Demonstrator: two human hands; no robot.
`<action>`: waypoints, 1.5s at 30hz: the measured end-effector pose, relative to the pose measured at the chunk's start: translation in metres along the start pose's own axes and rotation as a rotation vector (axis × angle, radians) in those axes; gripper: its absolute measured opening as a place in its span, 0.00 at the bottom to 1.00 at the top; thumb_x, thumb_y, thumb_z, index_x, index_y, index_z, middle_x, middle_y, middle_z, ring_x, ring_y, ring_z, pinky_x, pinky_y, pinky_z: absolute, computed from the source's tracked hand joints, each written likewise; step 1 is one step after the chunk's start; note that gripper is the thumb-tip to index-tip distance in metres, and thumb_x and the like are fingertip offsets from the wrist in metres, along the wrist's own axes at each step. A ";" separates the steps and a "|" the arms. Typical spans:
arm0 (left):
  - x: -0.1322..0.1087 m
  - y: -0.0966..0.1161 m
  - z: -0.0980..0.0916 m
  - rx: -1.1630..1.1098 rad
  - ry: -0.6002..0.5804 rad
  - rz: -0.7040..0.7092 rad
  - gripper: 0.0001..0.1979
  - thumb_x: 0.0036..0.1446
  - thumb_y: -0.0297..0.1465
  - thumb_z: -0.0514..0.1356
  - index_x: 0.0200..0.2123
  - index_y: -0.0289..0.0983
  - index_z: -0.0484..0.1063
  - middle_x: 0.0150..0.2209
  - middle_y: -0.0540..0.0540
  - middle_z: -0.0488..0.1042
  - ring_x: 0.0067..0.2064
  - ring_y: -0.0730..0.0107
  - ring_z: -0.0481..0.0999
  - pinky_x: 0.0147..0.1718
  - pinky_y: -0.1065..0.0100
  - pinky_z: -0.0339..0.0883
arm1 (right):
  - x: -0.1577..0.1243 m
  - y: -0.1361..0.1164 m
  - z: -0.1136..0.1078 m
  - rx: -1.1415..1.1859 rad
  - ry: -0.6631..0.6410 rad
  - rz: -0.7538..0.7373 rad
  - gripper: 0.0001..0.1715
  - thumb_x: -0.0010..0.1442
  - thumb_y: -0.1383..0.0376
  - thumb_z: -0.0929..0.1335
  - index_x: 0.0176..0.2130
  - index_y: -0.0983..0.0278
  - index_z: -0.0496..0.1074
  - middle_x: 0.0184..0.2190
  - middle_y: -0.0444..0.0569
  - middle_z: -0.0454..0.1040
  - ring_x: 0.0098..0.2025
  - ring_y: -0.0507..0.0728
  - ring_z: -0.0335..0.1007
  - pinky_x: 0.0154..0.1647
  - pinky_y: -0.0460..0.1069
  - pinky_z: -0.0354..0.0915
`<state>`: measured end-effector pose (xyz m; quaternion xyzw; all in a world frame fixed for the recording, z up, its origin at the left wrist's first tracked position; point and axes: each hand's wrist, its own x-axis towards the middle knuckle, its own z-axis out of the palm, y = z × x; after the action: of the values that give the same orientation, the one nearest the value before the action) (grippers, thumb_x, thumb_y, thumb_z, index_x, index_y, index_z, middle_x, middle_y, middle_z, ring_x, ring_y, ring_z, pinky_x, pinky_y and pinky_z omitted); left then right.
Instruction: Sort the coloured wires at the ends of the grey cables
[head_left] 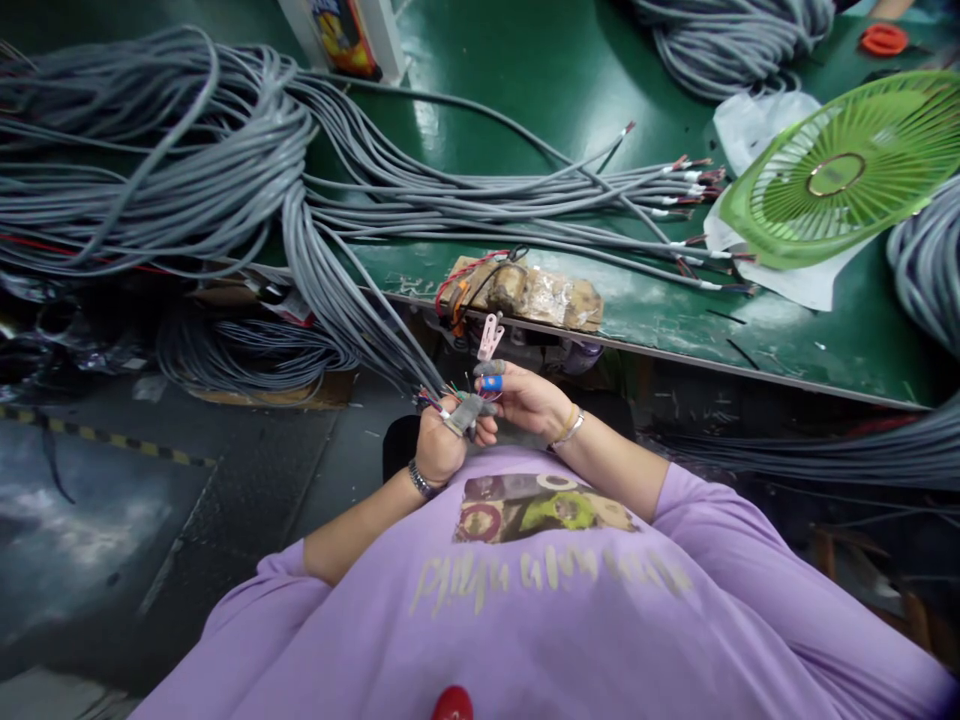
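My left hand (pixel 439 440) is closed around the end of a grey cable (pixel 352 310), thumb wrapped in grey tape. Thin coloured wires (pixel 439 398) fan out of the stripped end just above the fist. My right hand (pixel 525 398) sits right beside it, fingers pinched at those wires, with blue and grey tape on a fingertip. A small pink tool (pixel 490 336) sticks up just above the right fingers; I cannot tell whether the hand holds it. Both hands are close to my chest, below the table's front edge (pixel 675 355).
A big bundle of grey cables (pixel 150 150) drapes over the green table and hangs off its edge. Stripped cable ends (pixel 694 180) lie mid-table. A green fan grille (pixel 847 170) rests on white plastic at right. A taped wooden block with a fixture (pixel 525 290) sits at the edge.
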<state>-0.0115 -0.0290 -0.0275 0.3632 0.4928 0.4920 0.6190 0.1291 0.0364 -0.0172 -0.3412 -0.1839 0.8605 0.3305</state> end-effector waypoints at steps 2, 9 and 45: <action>0.000 0.002 0.000 -0.016 -0.044 -0.015 0.18 0.55 0.44 0.63 0.26 0.34 0.73 0.23 0.45 0.77 0.19 0.72 0.74 0.18 0.72 0.65 | 0.002 -0.003 -0.003 0.000 -0.036 0.018 0.14 0.42 0.73 0.75 0.32 0.65 0.72 0.22 0.41 0.74 0.22 0.49 0.67 0.21 0.43 0.64; 0.000 0.006 0.000 -0.028 -0.037 -0.114 0.18 0.49 0.44 0.66 0.24 0.33 0.74 0.18 0.47 0.74 0.16 0.74 0.70 0.14 0.74 0.60 | 0.006 -0.004 -0.005 -0.039 -0.080 -0.002 0.17 0.40 0.73 0.76 0.33 0.66 0.72 0.24 0.41 0.76 0.21 0.46 0.67 0.22 0.40 0.64; 0.029 0.027 0.012 -0.154 -0.122 -0.129 0.17 0.43 0.43 0.67 0.21 0.33 0.72 0.12 0.50 0.67 0.11 0.78 0.61 0.10 0.75 0.51 | 0.034 -0.019 0.018 0.156 0.102 -0.289 0.30 0.55 0.41 0.69 0.30 0.67 0.73 0.19 0.42 0.67 0.20 0.46 0.56 0.20 0.42 0.57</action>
<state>-0.0054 0.0059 -0.0068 0.3113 0.4375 0.4645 0.7042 0.1065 0.0719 -0.0097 -0.3279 -0.1468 0.7972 0.4852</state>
